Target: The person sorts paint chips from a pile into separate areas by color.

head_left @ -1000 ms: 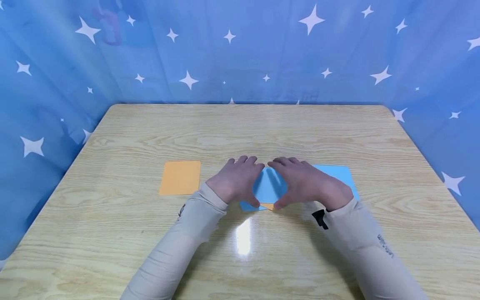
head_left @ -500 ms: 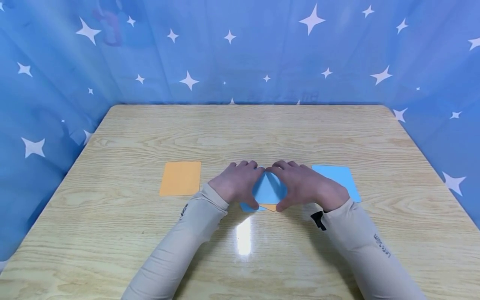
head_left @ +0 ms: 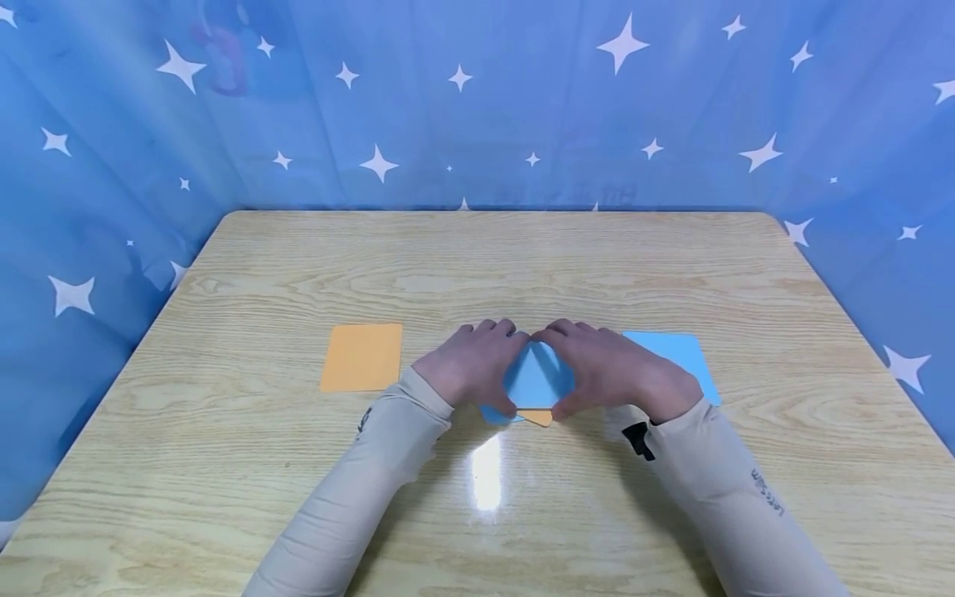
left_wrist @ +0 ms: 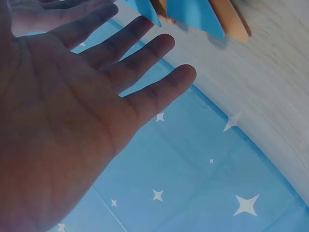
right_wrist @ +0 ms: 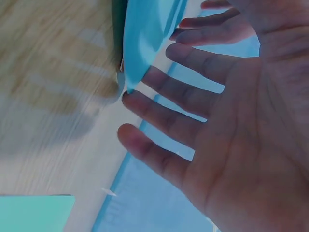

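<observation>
A folded blue paper (head_left: 539, 380) with an orange underside lies at the table's middle, an orange corner (head_left: 535, 417) peeking out at its near edge. My left hand (head_left: 466, 365) lies on its left part and my right hand (head_left: 608, 365) on its right part. The fingertips of both meet at the far tip and the thumbs sit at the near edge. The left wrist view shows the left hand (left_wrist: 72, 111) with straight fingers near the paper (left_wrist: 198, 14). The right hand (right_wrist: 227, 111) also has straight, spread fingers, reaching the paper (right_wrist: 145, 38).
A flat orange sheet (head_left: 361, 356) lies left of my hands. Right of them lies a blue sheet (head_left: 675, 352), partly under my right wrist. The wooden table (head_left: 485, 265) is walled on three sides by a blue curtain with white stars (head_left: 477, 99).
My fingertips have drawn together over the paper's far end. The blue shape between the hands has narrowed to a point. The two flat sheets have not moved.
</observation>
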Tool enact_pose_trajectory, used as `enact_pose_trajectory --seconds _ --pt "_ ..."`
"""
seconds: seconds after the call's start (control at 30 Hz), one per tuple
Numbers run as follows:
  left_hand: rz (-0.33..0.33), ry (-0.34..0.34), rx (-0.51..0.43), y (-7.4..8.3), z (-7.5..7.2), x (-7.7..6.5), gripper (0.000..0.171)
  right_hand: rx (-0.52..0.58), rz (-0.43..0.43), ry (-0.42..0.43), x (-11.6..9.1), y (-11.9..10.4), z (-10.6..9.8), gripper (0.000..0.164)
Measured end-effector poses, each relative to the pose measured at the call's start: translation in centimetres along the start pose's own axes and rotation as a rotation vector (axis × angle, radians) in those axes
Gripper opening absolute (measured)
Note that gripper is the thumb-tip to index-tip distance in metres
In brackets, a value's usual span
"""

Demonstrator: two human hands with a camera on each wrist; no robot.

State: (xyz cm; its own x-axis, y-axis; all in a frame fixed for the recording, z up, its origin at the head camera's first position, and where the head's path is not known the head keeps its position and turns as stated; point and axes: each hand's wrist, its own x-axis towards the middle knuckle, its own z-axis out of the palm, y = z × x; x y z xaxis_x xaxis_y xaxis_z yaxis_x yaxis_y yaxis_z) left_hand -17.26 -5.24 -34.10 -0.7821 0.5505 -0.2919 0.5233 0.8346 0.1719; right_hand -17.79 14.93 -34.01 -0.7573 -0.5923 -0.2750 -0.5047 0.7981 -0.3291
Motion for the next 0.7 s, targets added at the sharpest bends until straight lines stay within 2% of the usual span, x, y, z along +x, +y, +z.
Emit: enact_pose_trajectory --seconds 0.13,0.33,0.7 --pt "0.004 0.019 -0.033 -0.2 -0.5 -0.3 0.087 -0.01 -0.019 0.032 -0.1 0.0 -0.3 0.093" --pt "0.005 0.029 -0.052 -0.5 -1.1 -0.6 0.084 -0.024 -0.052 0.094 -0.2 -0.1 -0.5 0.084" --pt "0.003 0.041 -0.027 -0.7 -2.0 -1.4 0.074 0.012 -0.068 0.119 -0.5 -0.2 -0.9 0.069"
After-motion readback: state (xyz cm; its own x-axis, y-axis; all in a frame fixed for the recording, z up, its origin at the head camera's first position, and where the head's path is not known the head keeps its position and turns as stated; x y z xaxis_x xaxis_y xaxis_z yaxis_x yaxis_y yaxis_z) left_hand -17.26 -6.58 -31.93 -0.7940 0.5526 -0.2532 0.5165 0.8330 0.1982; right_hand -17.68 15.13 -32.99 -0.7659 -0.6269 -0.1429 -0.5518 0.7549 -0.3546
